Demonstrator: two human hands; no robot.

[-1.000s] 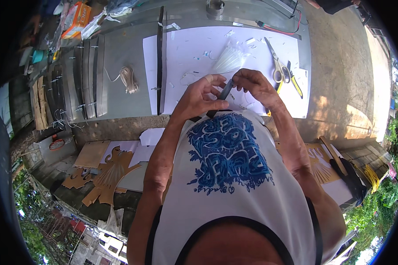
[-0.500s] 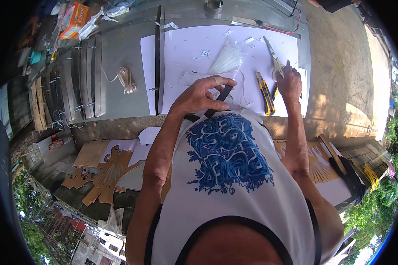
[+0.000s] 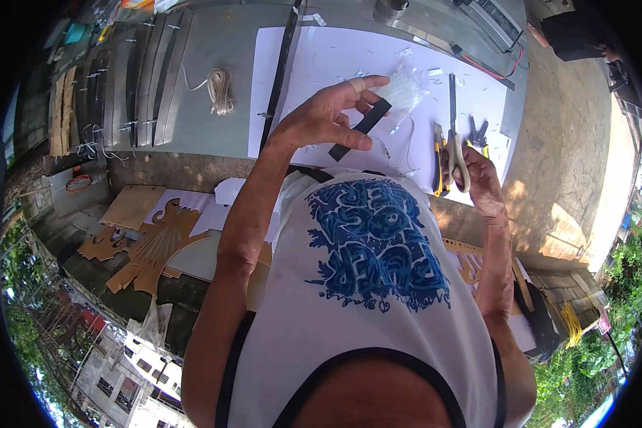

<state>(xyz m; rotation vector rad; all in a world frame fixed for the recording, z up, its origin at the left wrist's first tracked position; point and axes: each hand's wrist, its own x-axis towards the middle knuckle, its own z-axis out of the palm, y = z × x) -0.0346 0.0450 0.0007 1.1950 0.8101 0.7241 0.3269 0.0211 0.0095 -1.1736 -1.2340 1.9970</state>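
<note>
My left hand (image 3: 321, 118), a bandage around one finger, pinches a short flat black strip (image 3: 362, 128) between thumb and fingers, just in front of my shirt. Over on the right, my right hand (image 3: 483, 182) has its fingers on the handles of a pair of scissors (image 3: 454, 107), whose blades point away from me. Beside the scissors lies a yellow and black utility knife (image 3: 440, 189), partly covered. A pair of pliers (image 3: 479, 135) with dark and yellow handles rests just beyond my right hand. Past the strip is a clear bag of white cable ties (image 3: 406, 85).
White sheet (image 3: 274, 53) with scattered scraps covers part of the grey table. A long dark bar (image 3: 282, 78) crosses it. Left of that are a cord bundle (image 3: 220, 93) and several metal strips (image 3: 146, 85). A metal cup (image 3: 390, 8) stands at the far edge; another person (image 3: 574, 36) is far right.
My right hand has picked the scissors up off the sheet and drawn them toward me. The pliers beneath it now show. My left hand still holds the black strip, now showing more.
</note>
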